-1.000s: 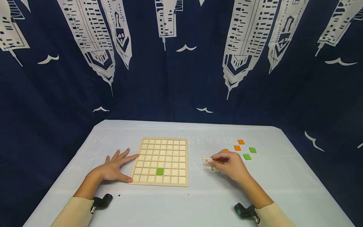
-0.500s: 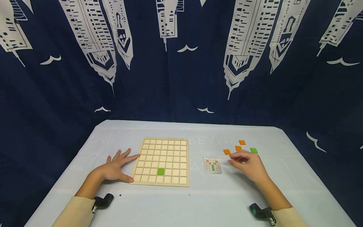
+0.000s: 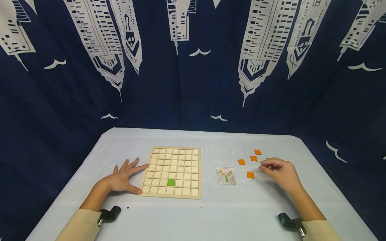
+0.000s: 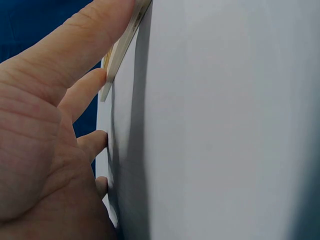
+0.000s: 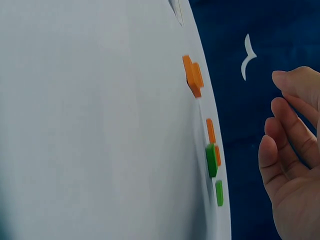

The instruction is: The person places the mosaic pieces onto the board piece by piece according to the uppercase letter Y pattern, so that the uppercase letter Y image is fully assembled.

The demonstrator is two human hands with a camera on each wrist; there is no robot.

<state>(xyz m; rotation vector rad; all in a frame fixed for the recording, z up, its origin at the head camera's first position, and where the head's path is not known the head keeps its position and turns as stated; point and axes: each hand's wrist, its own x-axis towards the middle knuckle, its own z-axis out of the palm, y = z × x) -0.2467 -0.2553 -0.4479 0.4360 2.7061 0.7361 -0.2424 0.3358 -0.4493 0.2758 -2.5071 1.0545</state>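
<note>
My left hand lies spread at the left side of a wooden grid board, thumb and index finger touching its edge. One green tile sits in a lower cell of the board. My right hand hovers over the loose tiles at the right, fingers loosely bent. In the right wrist view, nothing is between its thumb and fingers. An orange tile lies between that hand and a small pattern card. Two green tiles, a near one and a farther one, are mostly hidden by the hand in the head view.
Three more orange tiles lie farther back, one at the left, one in the middle and one at the rear. A white cloth covers the table. Behind it hangs a dark blue printed curtain.
My right hand has moved right, from over the pattern card to the green tiles. The card is uncovered, and an orange tile now lies beside it. The left hand stays at the board.
</note>
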